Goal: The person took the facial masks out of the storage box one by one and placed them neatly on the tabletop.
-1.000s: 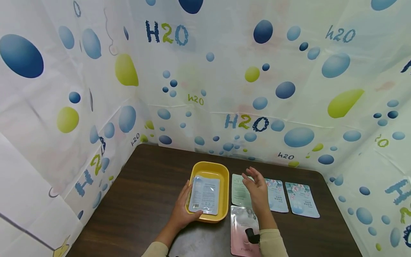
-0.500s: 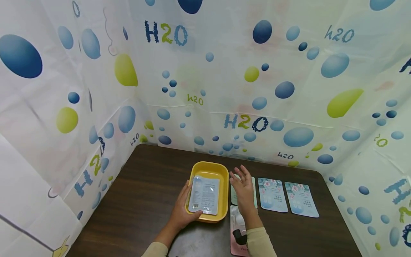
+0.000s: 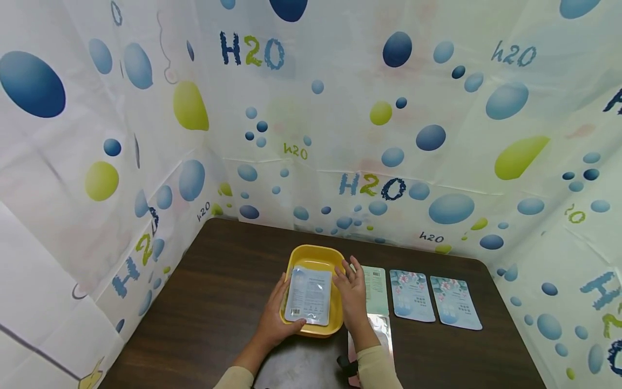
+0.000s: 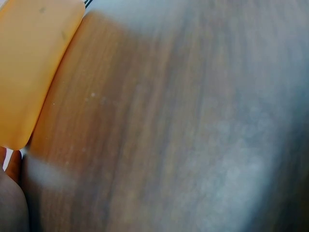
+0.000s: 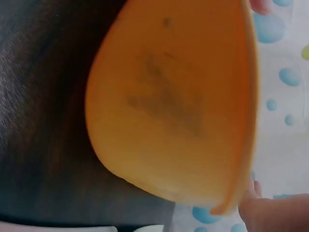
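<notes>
The left hand [image 3: 274, 319] grips the near left part of the yellow tray [image 3: 318, 258], its fingers along the outer wall and its thumb over the near rim, the thumb tip by the near edge of the silver pouch [image 3: 308, 297] lying in the tray. The right hand [image 3: 353, 294], its fingers loosely bent and grasping nothing, stands at the right rim, though contact with it cannot be told, and the pouch lies to the left of these fingers, with a green packet [image 3: 376, 292] just beyond them to the right.
</notes>
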`<state>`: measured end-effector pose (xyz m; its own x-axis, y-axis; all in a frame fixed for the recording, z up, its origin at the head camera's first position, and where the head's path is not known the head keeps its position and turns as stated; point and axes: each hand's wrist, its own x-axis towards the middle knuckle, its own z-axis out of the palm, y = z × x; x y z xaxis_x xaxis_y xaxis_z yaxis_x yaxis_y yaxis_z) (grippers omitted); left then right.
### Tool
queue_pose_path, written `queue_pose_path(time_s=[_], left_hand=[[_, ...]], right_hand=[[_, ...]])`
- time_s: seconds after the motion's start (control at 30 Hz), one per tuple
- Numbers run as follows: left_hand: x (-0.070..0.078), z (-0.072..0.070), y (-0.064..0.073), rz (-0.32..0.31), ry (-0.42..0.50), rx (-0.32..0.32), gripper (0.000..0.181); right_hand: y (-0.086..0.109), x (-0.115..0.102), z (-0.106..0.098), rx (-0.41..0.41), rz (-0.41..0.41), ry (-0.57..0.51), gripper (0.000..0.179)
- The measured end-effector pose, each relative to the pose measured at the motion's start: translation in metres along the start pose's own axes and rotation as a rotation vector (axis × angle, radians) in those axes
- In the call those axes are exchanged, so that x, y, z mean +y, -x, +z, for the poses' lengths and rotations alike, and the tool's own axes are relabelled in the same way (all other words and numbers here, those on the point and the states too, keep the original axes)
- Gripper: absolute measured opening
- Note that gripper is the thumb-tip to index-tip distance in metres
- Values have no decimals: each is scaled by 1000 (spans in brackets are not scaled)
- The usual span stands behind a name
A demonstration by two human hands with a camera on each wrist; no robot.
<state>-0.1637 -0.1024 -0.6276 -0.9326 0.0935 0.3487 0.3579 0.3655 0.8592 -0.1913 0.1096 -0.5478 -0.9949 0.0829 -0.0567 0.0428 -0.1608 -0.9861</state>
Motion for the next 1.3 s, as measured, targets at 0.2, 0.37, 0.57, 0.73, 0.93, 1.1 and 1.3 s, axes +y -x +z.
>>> queue_pose_path(time_s=[0.2, 0.37, 0.57, 0.73, 0.93, 1.1, 1.3], left_hand=[[-1, 0, 0, 6, -10, 4, 108], [-1, -1, -1, 14, -14, 2, 107], [-1, 0, -1, 16, -22, 8, 107], [0, 1, -1, 19, -26, 5, 106], [1, 2, -1, 7, -10, -2, 105], [0, 1, -1, 8, -27, 0, 105], [-3, 1, 1, 7, -27, -11, 105]], right_hand=[[0, 10, 10, 29, 9, -5, 71], [-1, 17, 18, 44, 20, -24, 73], [-1, 19, 25, 38, 37, -2, 77], [-1, 20, 28, 28, 47, 27, 80], [-3, 21, 29, 25, 52, 90, 84], [-5, 23, 30, 12, 69, 80, 84], [-3, 25, 30, -13, 105, 115, 84]])
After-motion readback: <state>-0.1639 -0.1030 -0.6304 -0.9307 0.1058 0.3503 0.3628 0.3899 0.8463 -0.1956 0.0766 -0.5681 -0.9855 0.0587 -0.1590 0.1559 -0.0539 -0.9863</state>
